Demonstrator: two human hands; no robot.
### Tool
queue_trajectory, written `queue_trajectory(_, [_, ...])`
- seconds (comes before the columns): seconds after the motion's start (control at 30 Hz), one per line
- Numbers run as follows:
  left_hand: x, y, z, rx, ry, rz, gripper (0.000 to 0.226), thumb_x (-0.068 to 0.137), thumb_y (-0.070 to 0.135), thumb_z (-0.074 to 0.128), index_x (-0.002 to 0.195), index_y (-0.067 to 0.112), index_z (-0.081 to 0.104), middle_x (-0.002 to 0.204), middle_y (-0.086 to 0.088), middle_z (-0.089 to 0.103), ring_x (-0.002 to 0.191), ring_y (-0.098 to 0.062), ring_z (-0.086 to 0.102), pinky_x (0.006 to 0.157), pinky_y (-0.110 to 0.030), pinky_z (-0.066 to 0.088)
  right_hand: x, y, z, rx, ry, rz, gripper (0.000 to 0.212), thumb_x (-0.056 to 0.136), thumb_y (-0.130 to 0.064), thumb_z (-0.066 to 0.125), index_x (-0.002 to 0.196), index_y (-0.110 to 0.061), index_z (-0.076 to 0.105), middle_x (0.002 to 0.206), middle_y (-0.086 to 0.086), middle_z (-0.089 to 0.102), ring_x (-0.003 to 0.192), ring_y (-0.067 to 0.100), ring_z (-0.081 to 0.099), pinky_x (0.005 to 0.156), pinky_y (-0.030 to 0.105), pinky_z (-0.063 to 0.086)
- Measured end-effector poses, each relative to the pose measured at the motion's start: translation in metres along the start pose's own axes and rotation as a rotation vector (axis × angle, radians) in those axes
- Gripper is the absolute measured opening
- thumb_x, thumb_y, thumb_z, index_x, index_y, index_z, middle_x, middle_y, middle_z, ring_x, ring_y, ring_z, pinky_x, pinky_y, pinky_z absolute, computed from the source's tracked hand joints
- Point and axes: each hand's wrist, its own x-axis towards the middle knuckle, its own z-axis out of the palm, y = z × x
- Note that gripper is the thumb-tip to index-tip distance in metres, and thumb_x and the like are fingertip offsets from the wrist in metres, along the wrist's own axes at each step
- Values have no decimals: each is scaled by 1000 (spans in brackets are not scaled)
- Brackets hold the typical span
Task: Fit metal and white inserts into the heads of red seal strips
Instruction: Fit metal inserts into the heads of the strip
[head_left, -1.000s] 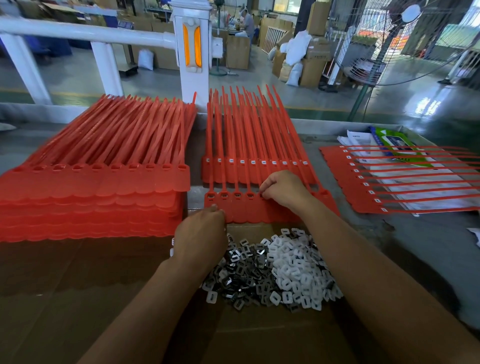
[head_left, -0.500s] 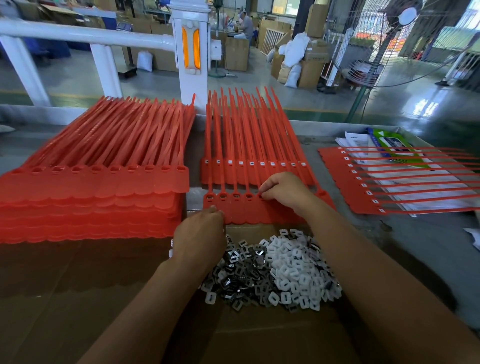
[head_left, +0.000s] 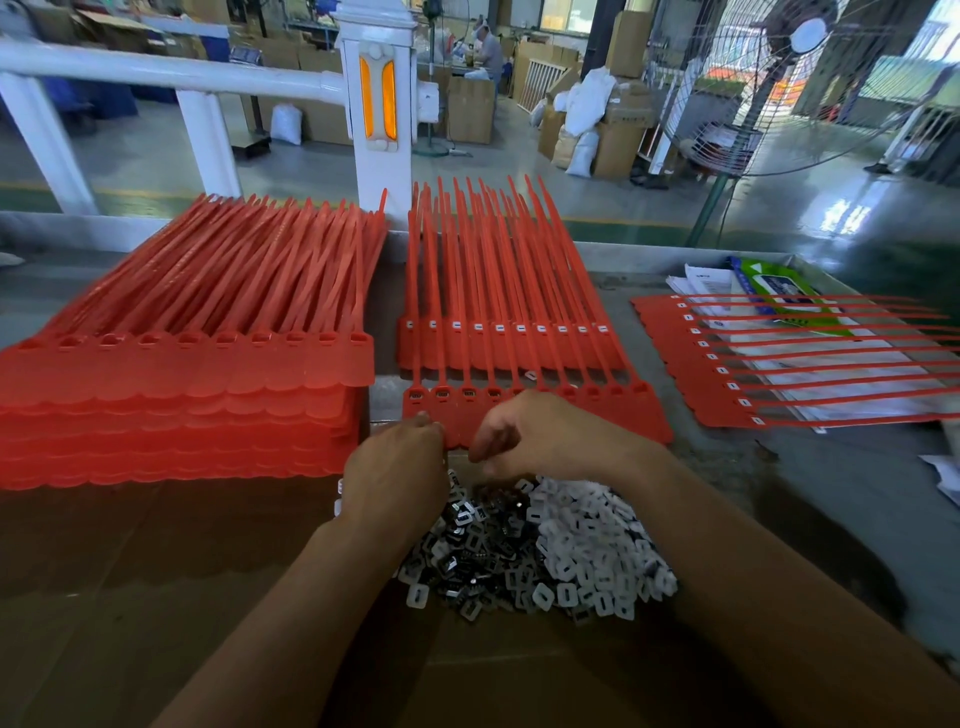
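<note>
A sheet of joined red seal strips (head_left: 650, 415) lies in front of me, its heads in a row; those at the left end (head_left: 441, 395) show dark inserts. Below it, a pile of metal inserts (head_left: 475, 545) and white inserts (head_left: 597, 551) rests on cardboard. My left hand (head_left: 397, 473) is at the sheet's near edge, back towards me, fingers curled and hidden. My right hand (head_left: 540, 436) hovers over the sheet's near edge and the top of the pile, its fingers loosely curled downward, with nothing seen in them.
A tall stack of red strip sheets (head_left: 182, 374) fills the left. Another sheet (head_left: 509, 348) with white inserts lies behind the working one, and one more (head_left: 727, 379) rests on papers at the right. Brown cardboard (head_left: 156, 597) covers the near table. A white railing post (head_left: 376, 104) stands behind.
My right hand has drawn back from the strip heads towards me and to the left, ending near my left hand above the pile. The left hand has stayed put.
</note>
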Motion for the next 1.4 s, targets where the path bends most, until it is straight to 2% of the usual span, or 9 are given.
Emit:
queue_trajectory(0.13, [0, -1, 0, 10, -3, 6, 30, 88, 11, 46, 115, 20, 58, 127, 6, 54, 106, -16, 56, 74, -26, 46, 1, -2, 6, -43, -14, -9, 18, 80, -18, 70, 99, -17, 69, 88, -15, 60, 84, 0, 55, 78, 15, 46])
queue_trajectory(0.37, [1, -1, 0, 19, -9, 12, 29, 87, 11, 46, 112, 19, 59, 119, 6, 56, 100, -16, 57, 66, -23, 39, 1, -3, 9, -89, -2, -22, 17, 79, -12, 70, 95, -16, 71, 93, -4, 68, 83, 7, 59, 77, 22, 49])
queue_trajectory(0.43, [1, -1, 0, 19, -11, 13, 30, 87, 11, 46, 112, 19, 59, 120, 6, 56, 102, -16, 57, 68, -25, 42, 1, -3, 10, -82, -11, -18, 16, 78, -11, 70, 93, -16, 71, 85, -9, 65, 79, 5, 58, 74, 19, 49])
queue_trajectory(0.57, [1, -1, 0, 16, -9, 17, 30, 88, 11, 45, 114, 19, 58, 124, 5, 55, 105, -16, 57, 75, -27, 46, 2, -2, 12, -111, -1, -38, 12, 78, -11, 71, 90, -14, 71, 72, -20, 55, 66, -7, 50, 58, 2, 39])
queue_trajectory(0.7, [1, -1, 0, 11, -12, 15, 30, 88, 11, 46, 115, 19, 58, 124, 5, 55, 106, -16, 56, 77, -27, 47, 2, 1, 12, -107, 16, -51, 8, 80, -11, 68, 87, -15, 67, 76, -17, 55, 70, -5, 50, 63, 7, 40])
queue_trajectory(0.9, [0, -1, -1, 2, -8, 12, 32, 87, 9, 44, 113, 18, 59, 122, 5, 56, 105, -16, 57, 77, -28, 48, -1, 5, 6, 78, 117, -12, 20, 86, -9, 59, 76, -25, 52, 86, -3, 62, 79, 10, 62, 70, 22, 51])
queue_trajectory(1.07, [1, 0, -1, 0, -17, 9, 31, 88, 10, 44, 114, 18, 59, 124, 4, 55, 106, -16, 56, 78, -29, 48, -4, 11, -1, 134, 218, -4, 15, 81, -14, 68, 75, -26, 61, 74, -12, 61, 62, -7, 55, 54, 6, 42])
queue_trajectory(1.23, [0, -1, -1, -10, -12, 8, 30, 88, 9, 45, 112, 18, 60, 121, 4, 57, 103, -15, 57, 77, -27, 48, -4, 22, -9, 177, 315, 36, 22, 80, -10, 68, 72, -28, 60, 76, -10, 62, 75, 5, 59, 68, 18, 46])
queue_trajectory(1.4, [1, 0, -1, -17, -13, 9, 30, 88, 9, 45, 112, 17, 60, 119, 4, 58, 101, -15, 58, 77, -27, 47, -2, 39, -20, 205, 507, 108, 19, 81, -6, 66, 81, -25, 60, 79, -9, 60, 75, 0, 55, 61, 13, 38])
